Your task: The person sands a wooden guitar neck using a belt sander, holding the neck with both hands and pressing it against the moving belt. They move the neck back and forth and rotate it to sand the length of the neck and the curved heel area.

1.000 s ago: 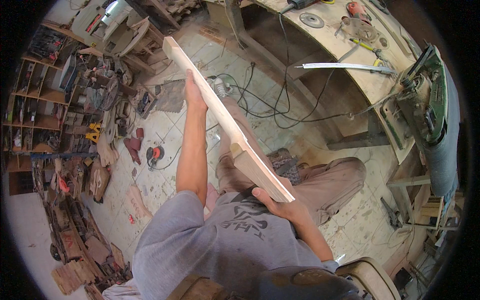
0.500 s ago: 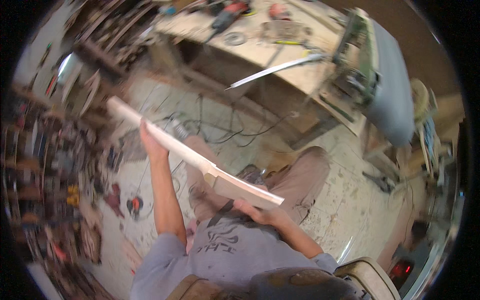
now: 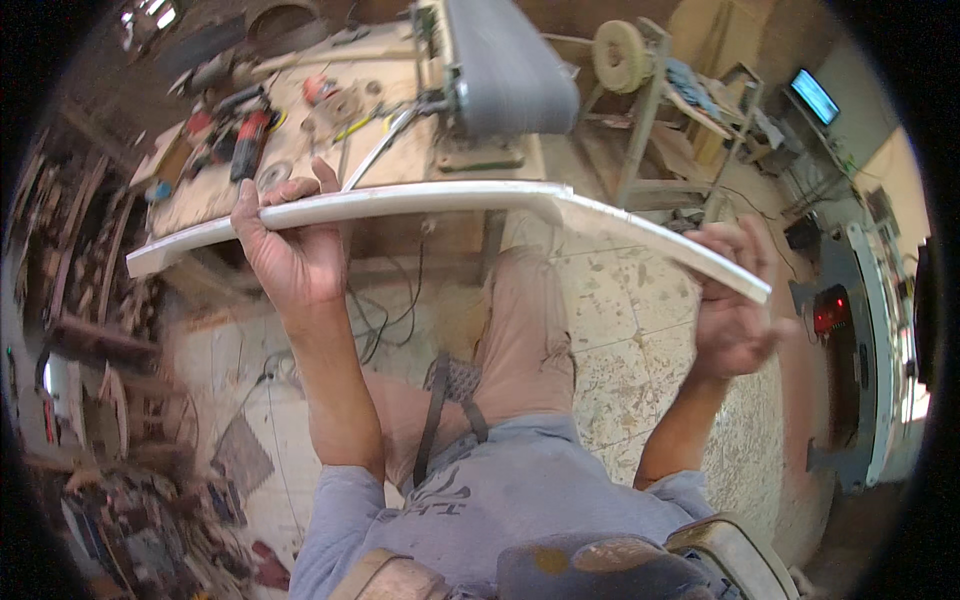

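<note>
A long pale wooden piece (image 3: 430,202), with an angled bend toward its right end, lies crosswise in front of me. My left hand (image 3: 290,240) grips it left of the middle, fingers over the upper edge. My right hand (image 3: 730,310) is at the right end, its fingers partly behind the wood and smeared by motion, so its grip is unclear. Behind the piece, a long narrow metal tool (image 3: 375,150) rests on the workbench (image 3: 170,205).
Power tools (image 3: 252,140) and a belt sander (image 3: 510,75) are on the bench. A stand with a round wheel (image 3: 620,55) is right of it. A lit screen (image 3: 814,95) and a grey machine (image 3: 860,390) are at right, clutter (image 3: 120,520) at left, cables (image 3: 395,330) on the floor.
The wooden piece has swung from a steep diagonal to nearly crosswise and risen in view. Both hands moved up, the right one outward. The view has turned, bringing the sander toward centre.
</note>
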